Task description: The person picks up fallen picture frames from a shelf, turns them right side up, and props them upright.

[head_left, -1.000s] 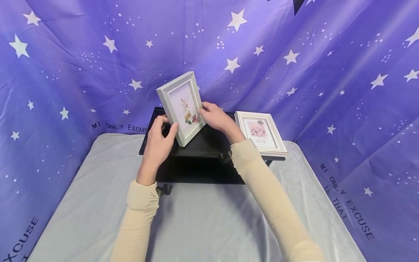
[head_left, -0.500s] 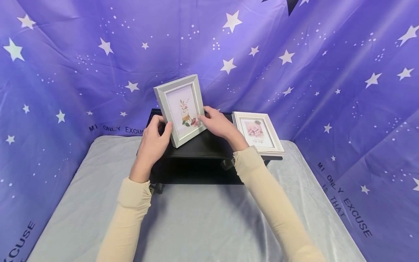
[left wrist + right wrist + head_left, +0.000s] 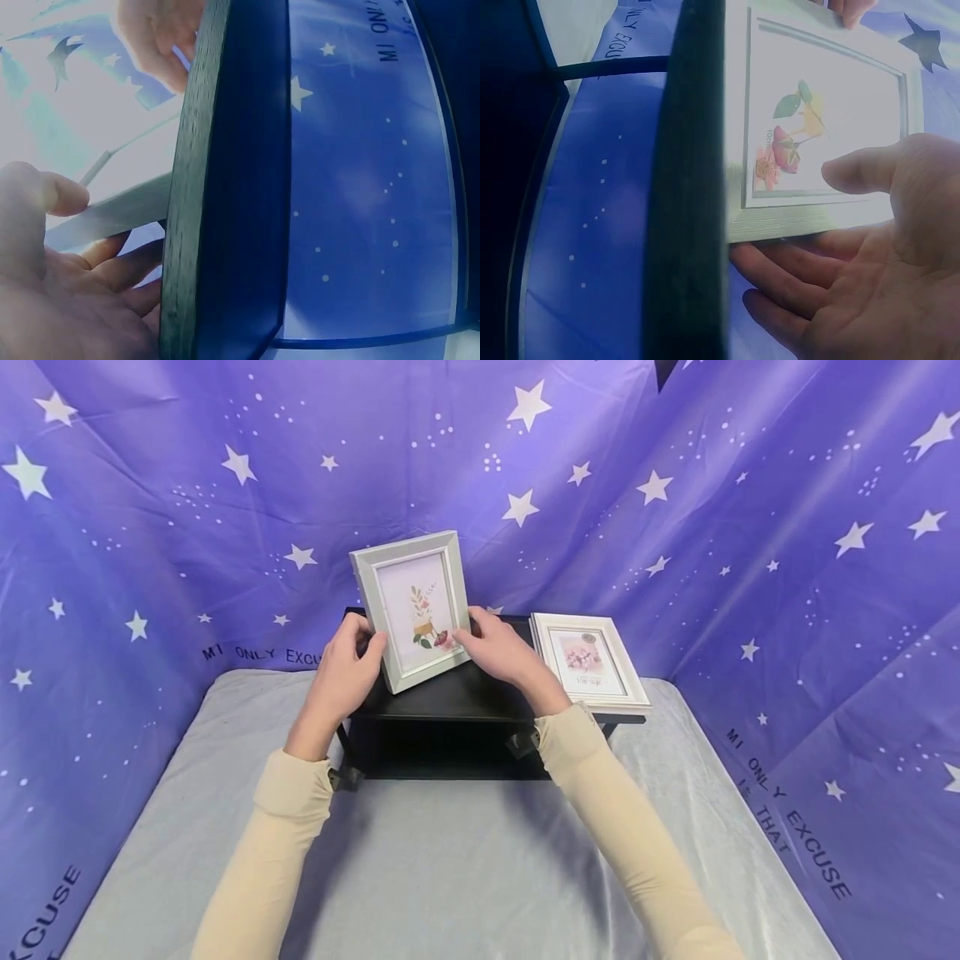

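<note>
A pale grey-white picture frame (image 3: 372, 610) with a flower print leans back, nearly upright, over the left part of a black shelf (image 3: 480, 697). My left hand (image 3: 343, 672) holds its left side, thumb at the front edge and fingers behind. On the opposite side my right hand (image 3: 504, 647) grips the frame, its thumb over the front near the print's lower right. In the right wrist view the right thumb lies before the picture frame (image 3: 802, 223) and the fingers pass behind it. The left wrist view shows the left thumb and fingers on either side of the frame's edge (image 3: 120, 214).
To the right on the shelf lies a stack of cream picture frames (image 3: 633, 681), the top one with a pink flower print. The shelf has an open lower level. It stands on a grey cloth (image 3: 450, 868), before a purple star-patterned curtain (image 3: 420, 460).
The picture frame has turned to face more to the front and shifted slightly left. My left hand has moved left and a little down with it; the right keeps its hold.
</note>
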Tool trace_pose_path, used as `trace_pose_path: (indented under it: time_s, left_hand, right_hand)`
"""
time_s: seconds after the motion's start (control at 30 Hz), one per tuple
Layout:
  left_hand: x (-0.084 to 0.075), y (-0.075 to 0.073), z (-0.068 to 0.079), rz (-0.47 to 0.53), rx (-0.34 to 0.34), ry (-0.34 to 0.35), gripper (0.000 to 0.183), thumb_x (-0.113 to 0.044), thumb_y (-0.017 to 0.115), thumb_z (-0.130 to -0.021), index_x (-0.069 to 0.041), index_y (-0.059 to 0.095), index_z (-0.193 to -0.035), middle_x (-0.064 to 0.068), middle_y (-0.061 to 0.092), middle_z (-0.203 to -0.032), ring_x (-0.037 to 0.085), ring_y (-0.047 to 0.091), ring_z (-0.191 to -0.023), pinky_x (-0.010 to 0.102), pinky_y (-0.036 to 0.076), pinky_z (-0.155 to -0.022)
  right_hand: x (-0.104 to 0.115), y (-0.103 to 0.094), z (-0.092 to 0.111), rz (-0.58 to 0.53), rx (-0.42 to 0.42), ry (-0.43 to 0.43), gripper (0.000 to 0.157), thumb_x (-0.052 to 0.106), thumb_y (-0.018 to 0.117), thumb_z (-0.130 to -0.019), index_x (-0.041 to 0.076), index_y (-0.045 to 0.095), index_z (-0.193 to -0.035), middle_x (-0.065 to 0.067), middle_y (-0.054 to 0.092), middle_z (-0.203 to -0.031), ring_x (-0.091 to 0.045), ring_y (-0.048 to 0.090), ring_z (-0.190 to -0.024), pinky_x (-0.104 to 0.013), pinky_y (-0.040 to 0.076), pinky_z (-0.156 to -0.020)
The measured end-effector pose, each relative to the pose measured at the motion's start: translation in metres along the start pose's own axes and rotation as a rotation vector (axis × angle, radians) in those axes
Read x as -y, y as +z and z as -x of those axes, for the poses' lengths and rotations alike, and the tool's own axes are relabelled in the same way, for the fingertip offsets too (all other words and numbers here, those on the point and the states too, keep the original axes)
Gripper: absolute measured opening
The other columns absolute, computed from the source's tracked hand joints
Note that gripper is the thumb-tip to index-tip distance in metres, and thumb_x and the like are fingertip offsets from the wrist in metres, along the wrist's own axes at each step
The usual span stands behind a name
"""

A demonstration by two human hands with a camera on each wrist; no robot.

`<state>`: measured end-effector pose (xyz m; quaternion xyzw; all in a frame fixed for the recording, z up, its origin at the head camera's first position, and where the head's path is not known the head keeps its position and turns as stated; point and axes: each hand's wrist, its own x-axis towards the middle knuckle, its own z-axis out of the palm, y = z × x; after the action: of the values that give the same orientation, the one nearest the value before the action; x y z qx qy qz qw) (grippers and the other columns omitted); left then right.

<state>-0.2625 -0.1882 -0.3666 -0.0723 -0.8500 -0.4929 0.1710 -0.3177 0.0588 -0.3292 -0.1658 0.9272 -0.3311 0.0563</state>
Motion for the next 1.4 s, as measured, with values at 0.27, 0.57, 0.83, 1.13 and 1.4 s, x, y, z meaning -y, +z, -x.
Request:
trace_pose_path:
  time_s: [0.27, 0.57, 0.83, 1.13, 1.4]
  left_hand:
    - [0.007, -0.010, -0.014, 0.044, 0.050, 0.004, 0.023, -0.024, 0.053, -0.110, -0.001, 0.053, -0.111, 0.016, 0.061, -0.102, 0.025, 0.050, -0.098, 0.035, 0.037, -0.090]
    - [0.009, -0.016, -0.018, 0.044, 0.111, 0.019, 0.023, -0.025, 0.050, -0.111, -0.003, 0.048, -0.105, 0.008, 0.045, -0.089, 0.026, 0.044, -0.090, 0.035, 0.034, -0.084]
    - [0.012, -0.018, -0.022, 0.049, 0.127, 0.029, 0.046, -0.049, 0.042, -0.115, -0.006, 0.046, -0.101, 0.009, 0.035, -0.090, 0.026, 0.038, -0.086, 0.038, 0.030, -0.082]
    - [0.017, -0.015, -0.025, 0.039, 0.091, 0.020, 0.053, -0.052, 0.037, -0.114, -0.001, 0.052, -0.111, 0.016, 0.050, -0.102, 0.029, 0.048, -0.100, 0.040, 0.038, -0.094]
    - [0.020, -0.011, -0.026, 0.061, 0.024, 0.019, 0.052, -0.051, 0.040, -0.114, -0.002, 0.052, -0.105, 0.017, 0.050, -0.097, 0.027, 0.047, -0.093, 0.034, 0.039, -0.085]
  right_hand:
    - [-0.003, -0.001, 0.009, 0.006, -0.024, -0.064, 0.058, 0.040, 0.033, -0.117, 0.014, 0.036, -0.169, -0.009, 0.042, -0.172, -0.026, 0.036, -0.162, -0.044, 0.028, -0.132]
    - [-0.006, 0.002, 0.022, -0.001, -0.025, -0.100, 0.056, 0.032, 0.045, -0.116, 0.018, 0.037, -0.169, -0.010, 0.056, -0.161, -0.025, 0.057, -0.145, -0.047, 0.043, -0.121]
    - [-0.003, 0.014, 0.032, 0.017, -0.095, -0.068, 0.057, 0.027, 0.051, -0.113, 0.017, 0.038, -0.168, -0.009, 0.062, -0.156, -0.023, 0.061, -0.141, -0.048, 0.046, -0.119]
    - [-0.005, 0.028, 0.039, 0.007, -0.141, -0.084, 0.054, 0.027, 0.052, -0.112, 0.015, 0.046, -0.164, -0.006, 0.068, -0.147, -0.019, 0.066, -0.127, -0.046, 0.050, -0.112]
    - [-0.003, 0.031, 0.044, -0.009, -0.153, -0.111, 0.051, 0.028, 0.054, -0.113, 0.017, 0.049, -0.162, -0.006, 0.069, -0.145, -0.018, 0.067, -0.129, -0.044, 0.052, -0.110]
